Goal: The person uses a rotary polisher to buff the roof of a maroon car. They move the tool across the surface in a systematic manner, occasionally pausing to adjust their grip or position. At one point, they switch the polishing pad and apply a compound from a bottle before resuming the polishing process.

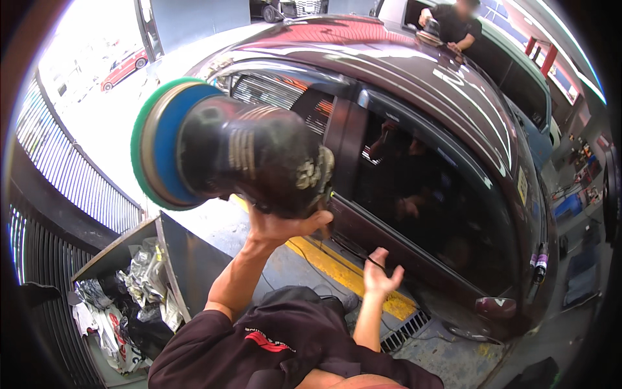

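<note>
Raised in front of me is a black electric car polisher (259, 152), tilted so its round head points left. Its blue backing plate (179, 144) carries a green-edged foam pad (144, 144). My left hand (285, 223) is closed around the polisher from below; the polisher's body hides some of the fingers. Lower and to the right, my right hand (381, 275) is open with fingers spread, palm upward, beside the car door. A thin dark cord seems to cross its fingers; I cannot tell whether it rests on them. The dark maroon car (414, 227) has a tinted side window (427, 194).
At lower left stands a bin (170, 259) full of crumpled plastic bags (129, 305). Dark cables trail over the yellow-striped floor (324, 262) near a drain grate (407, 329). Across the car roof another person (457, 29) holds a tool against it. Slatted panels (78, 162) line the left.
</note>
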Demonstrator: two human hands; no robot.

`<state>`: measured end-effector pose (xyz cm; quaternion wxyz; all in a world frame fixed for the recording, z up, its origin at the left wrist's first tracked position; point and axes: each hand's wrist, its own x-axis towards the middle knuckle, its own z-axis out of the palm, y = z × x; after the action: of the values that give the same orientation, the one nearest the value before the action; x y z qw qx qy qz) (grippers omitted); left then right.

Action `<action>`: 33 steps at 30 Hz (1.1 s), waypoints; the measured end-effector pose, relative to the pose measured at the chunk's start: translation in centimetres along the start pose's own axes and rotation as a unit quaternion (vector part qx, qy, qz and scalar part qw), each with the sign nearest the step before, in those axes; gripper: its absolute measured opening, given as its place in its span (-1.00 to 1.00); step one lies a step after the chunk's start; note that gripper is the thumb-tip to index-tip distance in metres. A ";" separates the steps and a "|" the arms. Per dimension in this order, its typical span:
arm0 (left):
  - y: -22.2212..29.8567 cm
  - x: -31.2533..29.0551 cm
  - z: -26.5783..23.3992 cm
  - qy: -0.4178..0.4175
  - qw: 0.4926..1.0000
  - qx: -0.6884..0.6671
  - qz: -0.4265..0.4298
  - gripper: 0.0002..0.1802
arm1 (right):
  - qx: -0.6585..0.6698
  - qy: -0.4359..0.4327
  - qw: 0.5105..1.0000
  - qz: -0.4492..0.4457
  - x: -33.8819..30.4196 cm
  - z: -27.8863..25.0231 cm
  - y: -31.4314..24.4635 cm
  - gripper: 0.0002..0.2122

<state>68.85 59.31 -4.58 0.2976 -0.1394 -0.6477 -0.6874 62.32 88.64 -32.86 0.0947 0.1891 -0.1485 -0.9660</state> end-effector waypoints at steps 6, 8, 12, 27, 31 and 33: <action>4.0 -0.6 -7.9 0.018 0.968 -0.248 0.045 0.14 | -0.069 -0.060 0.937 -0.338 -7.0 5.0 -2.2 -0.37; 3.7 -1.2 -9.6 0.023 0.975 -0.217 0.039 0.41 | -0.093 0.056 0.909 -0.402 -6.1 4.7 0.7 -0.35; 1.2 -2.8 -14.1 0.093 0.995 0.027 0.009 0.01 | -0.197 0.085 0.869 -0.447 -2.7 4.9 6.6 -0.26; -7.5 13.0 -22.4 -0.020 0.994 -0.085 -0.067 -0.08 | -0.168 0.074 0.770 -0.611 10.5 11.9 17.9 -0.59; -9.4 18.5 -22.2 -0.074 0.967 -0.234 -0.075 -0.08 | -0.299 -0.227 0.600 -0.707 7.4 18.4 19.4 -0.54; -10.4 20.3 -22.4 -0.086 0.957 -0.264 -0.081 -0.07 | -0.318 -0.481 0.550 -0.604 4.4 23.2 20.1 -0.46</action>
<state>51.18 32.75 -4.01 0.1369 -0.2191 -0.4751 -0.8411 51.76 74.55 -7.35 -0.5432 -0.3011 0.2940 -0.7265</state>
